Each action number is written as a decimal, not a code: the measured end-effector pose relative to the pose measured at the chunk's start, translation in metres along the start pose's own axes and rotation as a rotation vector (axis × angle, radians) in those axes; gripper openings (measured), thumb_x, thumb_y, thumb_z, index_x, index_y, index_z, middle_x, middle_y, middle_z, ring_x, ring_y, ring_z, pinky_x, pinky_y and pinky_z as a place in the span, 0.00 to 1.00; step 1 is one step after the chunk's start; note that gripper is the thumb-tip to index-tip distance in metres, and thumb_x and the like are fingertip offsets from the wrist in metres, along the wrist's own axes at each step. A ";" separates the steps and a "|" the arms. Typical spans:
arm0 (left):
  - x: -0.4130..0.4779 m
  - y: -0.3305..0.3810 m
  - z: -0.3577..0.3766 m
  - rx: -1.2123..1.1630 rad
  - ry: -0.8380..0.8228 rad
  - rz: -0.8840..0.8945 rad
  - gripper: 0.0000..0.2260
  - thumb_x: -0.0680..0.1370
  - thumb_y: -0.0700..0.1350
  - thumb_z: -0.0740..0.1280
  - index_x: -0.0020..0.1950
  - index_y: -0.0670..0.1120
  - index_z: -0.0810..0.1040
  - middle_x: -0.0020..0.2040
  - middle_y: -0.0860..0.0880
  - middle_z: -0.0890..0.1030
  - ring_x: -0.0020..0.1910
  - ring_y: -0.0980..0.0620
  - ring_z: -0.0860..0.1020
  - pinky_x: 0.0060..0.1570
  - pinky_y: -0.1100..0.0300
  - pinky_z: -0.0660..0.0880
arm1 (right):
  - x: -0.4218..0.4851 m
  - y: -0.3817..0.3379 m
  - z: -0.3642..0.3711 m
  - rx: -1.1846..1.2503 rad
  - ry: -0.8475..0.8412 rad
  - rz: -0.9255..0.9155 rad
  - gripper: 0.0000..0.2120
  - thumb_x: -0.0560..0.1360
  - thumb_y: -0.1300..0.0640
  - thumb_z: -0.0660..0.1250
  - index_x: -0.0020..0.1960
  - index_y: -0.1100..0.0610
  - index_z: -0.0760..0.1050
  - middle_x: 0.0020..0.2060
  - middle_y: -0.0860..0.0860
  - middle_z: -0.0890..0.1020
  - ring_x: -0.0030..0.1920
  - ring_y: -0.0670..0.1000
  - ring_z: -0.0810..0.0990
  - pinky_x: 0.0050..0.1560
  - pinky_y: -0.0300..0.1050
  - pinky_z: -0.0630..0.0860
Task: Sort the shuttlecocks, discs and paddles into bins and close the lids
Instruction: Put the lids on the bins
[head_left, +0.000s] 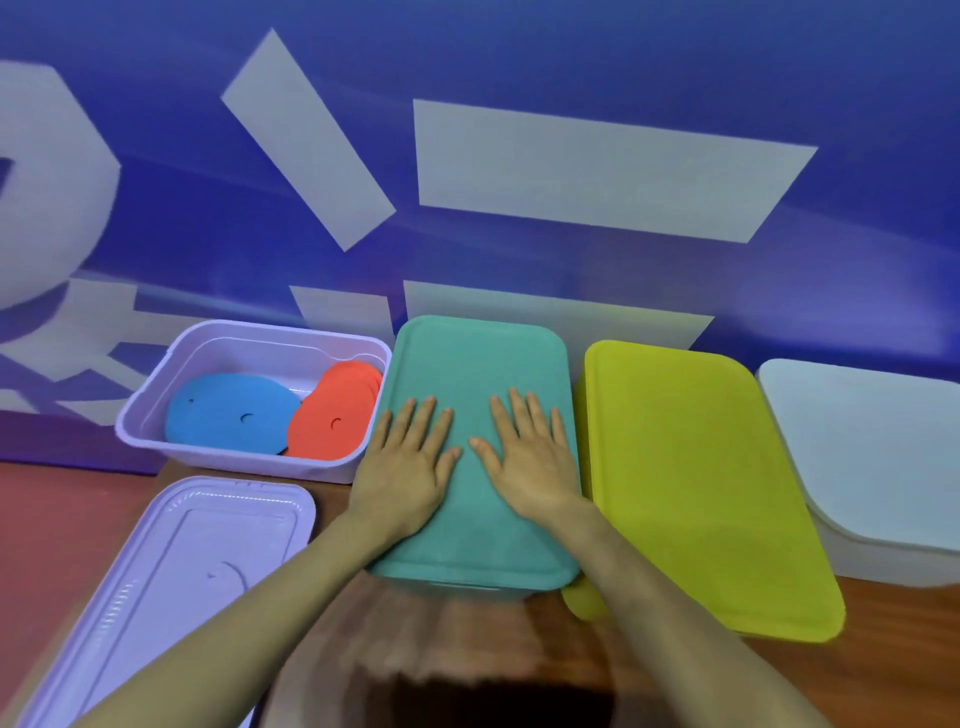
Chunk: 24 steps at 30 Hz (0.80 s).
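Desk: How do your hands stand at this moment?

Me: I have both flat on the teal lid (478, 358). My left hand (402, 467) and my right hand (530, 467) lie side by side, the thumbs almost meet, and all fingers are straight and a little spread. They grasp nothing; the palms only press on the lid from above.

Desk: And the lid itself?

Me: It lies on its bin, directly under my palms. Of the bin I see only a thin edge at the near end, between my forearms.

Desk: Where are the discs?

Me: Just left of my left hand's fingers stands the lilac bin (249, 457), uncovered. Inside it are blue discs (228, 410) and, nearer to my hand, orange discs (332, 410), which overlap each other. The lilac lid (171, 561) lies flat, left of my left forearm, apart from its bin.

Desk: And on the other side?

Me: Just right of my right hand is a yellow-green lid (701, 493), close against the teal one. Further right a white bin (872, 441) stands covered on the table (893, 623). What the covered bins contain, I cannot see.
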<state>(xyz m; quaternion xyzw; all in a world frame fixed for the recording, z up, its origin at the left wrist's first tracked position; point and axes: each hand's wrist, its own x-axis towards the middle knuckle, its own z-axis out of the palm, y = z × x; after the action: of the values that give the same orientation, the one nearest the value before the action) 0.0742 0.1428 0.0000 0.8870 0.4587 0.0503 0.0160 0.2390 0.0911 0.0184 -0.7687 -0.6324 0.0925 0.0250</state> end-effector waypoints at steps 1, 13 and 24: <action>0.003 0.001 -0.002 0.001 -0.030 -0.009 0.27 0.78 0.56 0.47 0.69 0.45 0.71 0.69 0.44 0.72 0.68 0.42 0.70 0.69 0.48 0.57 | 0.003 0.000 0.000 -0.005 0.016 0.000 0.31 0.80 0.38 0.44 0.78 0.52 0.44 0.77 0.52 0.45 0.77 0.52 0.40 0.75 0.54 0.37; 0.012 0.008 -0.014 -0.060 -0.060 -0.042 0.35 0.74 0.61 0.35 0.76 0.49 0.58 0.77 0.48 0.57 0.76 0.49 0.53 0.74 0.51 0.45 | 0.013 0.000 -0.004 0.036 0.013 0.032 0.31 0.80 0.38 0.44 0.77 0.52 0.47 0.77 0.52 0.48 0.77 0.53 0.43 0.75 0.55 0.39; -0.043 -0.030 -0.048 -0.544 0.236 -0.138 0.14 0.77 0.44 0.64 0.61 0.41 0.77 0.60 0.43 0.77 0.61 0.44 0.73 0.63 0.59 0.64 | -0.007 -0.037 -0.030 0.293 0.175 -0.130 0.23 0.77 0.47 0.62 0.69 0.56 0.67 0.69 0.55 0.67 0.72 0.56 0.60 0.72 0.56 0.56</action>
<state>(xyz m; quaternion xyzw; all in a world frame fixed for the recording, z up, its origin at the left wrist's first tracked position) 0.0198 0.1241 0.0423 0.8049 0.4863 0.2730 0.2027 0.2072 0.0943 0.0544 -0.7195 -0.6559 0.1145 0.1977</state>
